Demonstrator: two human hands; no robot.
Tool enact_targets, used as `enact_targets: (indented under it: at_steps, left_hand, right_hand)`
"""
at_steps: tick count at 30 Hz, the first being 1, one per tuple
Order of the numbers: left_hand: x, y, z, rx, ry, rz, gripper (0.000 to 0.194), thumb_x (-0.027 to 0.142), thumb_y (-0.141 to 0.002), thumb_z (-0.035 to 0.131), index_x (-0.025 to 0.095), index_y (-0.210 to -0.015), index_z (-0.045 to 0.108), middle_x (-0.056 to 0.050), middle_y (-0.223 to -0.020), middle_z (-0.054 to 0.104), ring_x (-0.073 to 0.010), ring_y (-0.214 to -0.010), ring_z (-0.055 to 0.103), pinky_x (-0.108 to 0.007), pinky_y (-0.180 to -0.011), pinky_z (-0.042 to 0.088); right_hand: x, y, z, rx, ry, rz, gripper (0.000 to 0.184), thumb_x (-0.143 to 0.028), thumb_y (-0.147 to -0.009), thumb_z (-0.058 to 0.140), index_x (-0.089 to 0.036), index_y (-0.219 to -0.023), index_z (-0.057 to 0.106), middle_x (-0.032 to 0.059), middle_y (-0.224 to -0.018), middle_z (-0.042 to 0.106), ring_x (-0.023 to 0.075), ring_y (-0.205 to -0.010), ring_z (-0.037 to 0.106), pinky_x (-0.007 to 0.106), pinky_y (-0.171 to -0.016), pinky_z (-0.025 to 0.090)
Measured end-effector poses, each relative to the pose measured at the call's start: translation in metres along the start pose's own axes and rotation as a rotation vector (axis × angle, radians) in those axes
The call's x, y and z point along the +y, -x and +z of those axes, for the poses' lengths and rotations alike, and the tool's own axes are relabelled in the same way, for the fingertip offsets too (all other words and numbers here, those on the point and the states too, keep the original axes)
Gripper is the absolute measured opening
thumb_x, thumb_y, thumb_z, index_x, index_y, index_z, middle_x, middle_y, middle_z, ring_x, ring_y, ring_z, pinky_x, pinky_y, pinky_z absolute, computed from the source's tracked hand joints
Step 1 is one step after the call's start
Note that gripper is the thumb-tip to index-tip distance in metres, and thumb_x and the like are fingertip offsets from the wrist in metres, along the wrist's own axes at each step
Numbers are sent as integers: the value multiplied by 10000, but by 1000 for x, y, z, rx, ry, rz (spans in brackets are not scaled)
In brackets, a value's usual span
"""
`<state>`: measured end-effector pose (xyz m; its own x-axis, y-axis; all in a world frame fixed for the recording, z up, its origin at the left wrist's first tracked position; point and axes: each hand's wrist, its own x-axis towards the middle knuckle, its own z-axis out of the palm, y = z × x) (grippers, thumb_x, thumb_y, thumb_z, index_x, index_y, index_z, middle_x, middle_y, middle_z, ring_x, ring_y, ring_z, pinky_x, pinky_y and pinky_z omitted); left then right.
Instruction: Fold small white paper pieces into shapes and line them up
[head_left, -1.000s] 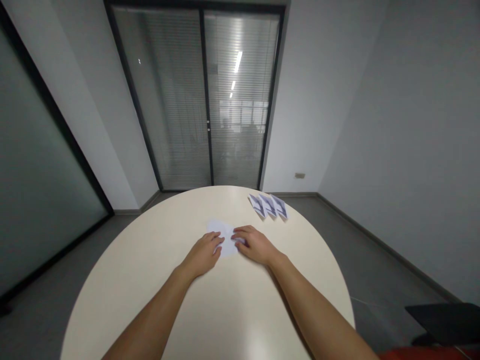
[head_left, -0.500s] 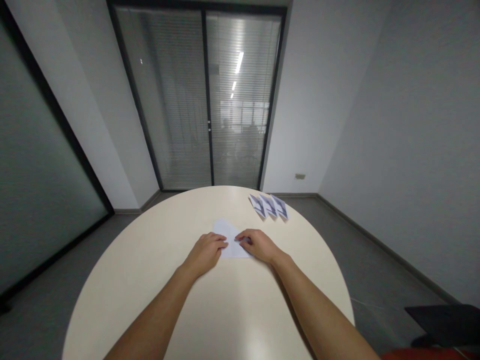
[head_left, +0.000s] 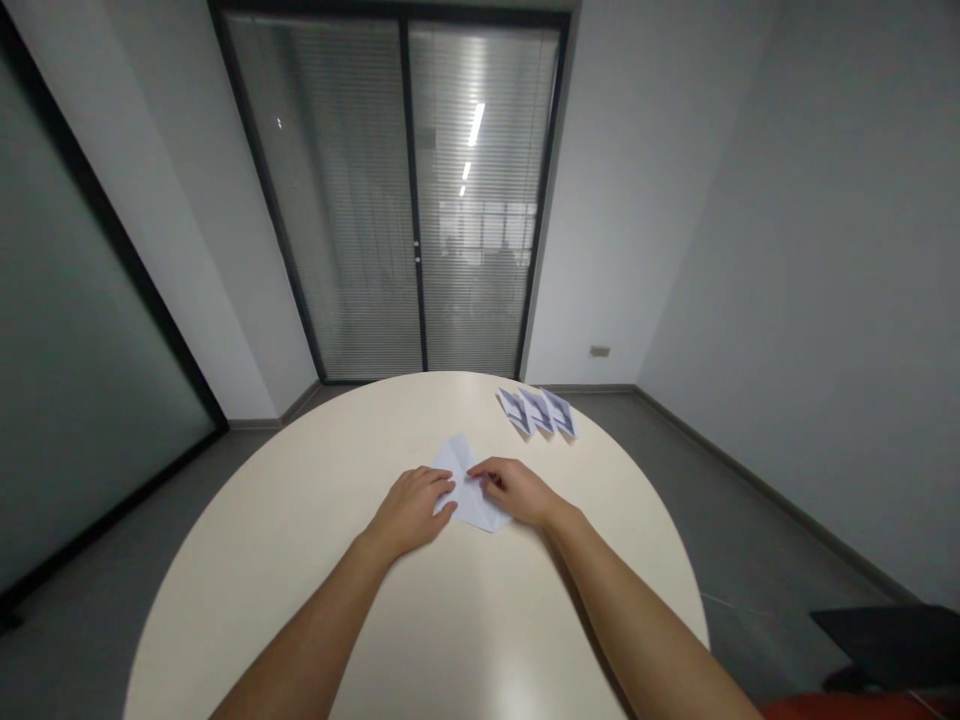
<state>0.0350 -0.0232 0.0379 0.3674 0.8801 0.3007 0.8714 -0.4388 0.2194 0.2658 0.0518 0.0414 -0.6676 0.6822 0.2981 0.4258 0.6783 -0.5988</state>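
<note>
A folded piece of white paper lies near the middle of the round cream table. My left hand rests on the paper's left edge, fingers curled and pressing it down. My right hand pinches the paper's right part, thumb and fingers closed on it. A flap of the paper sticks up toward the far side between the two hands.
Three small folded paper pieces with dark print lie in a row near the table's far right edge. Glass sliding doors with blinds stand beyond the table. A dark chair part shows at lower right.
The paper has been turned and partly unfolded between my hands; more of it shows now, reaching nearer to me on the right. Both hands stayed close together on it.
</note>
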Motion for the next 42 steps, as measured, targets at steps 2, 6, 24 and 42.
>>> enact_targets:
  at_steps: [2,6,24,42]
  left_hand:
    - [-3,1,-1,-13,17,11,329,303,-927,605,228,-1229,711,-81,-1343,672,-257,-1225,599,-425,-1076,438]
    - [-5,3,-2,-22,53,41,323,278,-930,600,233,-1231,708,-68,-1350,671,-245,-1230,605,-418,-1090,437]
    - [-13,-5,-3,23,29,62,279,105,-945,562,254,-1086,751,-28,-1181,746,-212,-1075,659,-371,-975,463]
    - [15,-1,-22,-58,26,-34,461,513,-950,530,211,-1273,658,-80,-1243,714,-278,-1117,639,-402,-978,478]
  right_hand:
    - [6,0,0,61,0,-1,443,-39,-824,503,-188,-1171,735,89,-1194,737,216,-1086,678,367,-999,498]
    - [16,0,-1,84,-6,-9,430,-28,-836,504,-196,-1149,747,87,-1184,740,215,-1084,679,381,-1006,504]
    - [-12,0,-12,-77,210,-176,218,-171,-690,739,-289,-868,784,20,-1212,726,322,-1399,444,606,-1203,140]
    - [-7,1,-6,-56,265,-66,390,-147,-807,581,-190,-1175,704,86,-1136,742,229,-1065,659,311,-954,446]
